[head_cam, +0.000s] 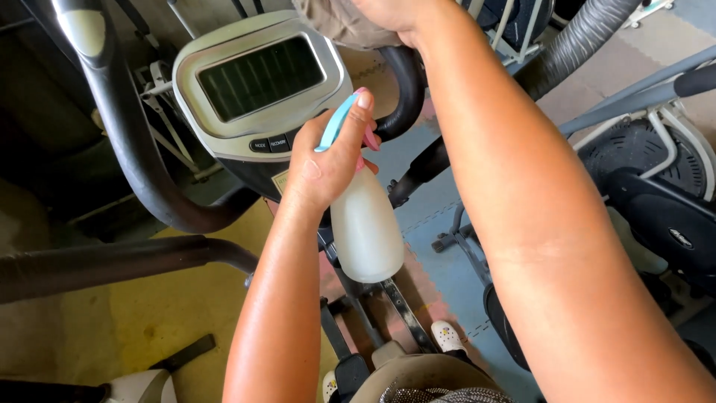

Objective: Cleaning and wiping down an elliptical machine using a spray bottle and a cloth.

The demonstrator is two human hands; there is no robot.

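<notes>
Translucent plastic bottle (365, 227), with a blue-and-pink trigger (335, 123), is gripped at the neck by the left hand (324, 160), fingers curled shut around it, just below the console (257, 82). A beige cloth (335, 22) is pressed under the right hand (388, 15) at the handlebar (403, 89); its fingers are cropped, so their state cannot be told. Spray may be driven into the console's screen, given the nozzle's closeness.

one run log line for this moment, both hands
left hand: holds spray bottle, aimed at console | right hand: presses cloth on black handlebar | machine: exercise bike
</notes>
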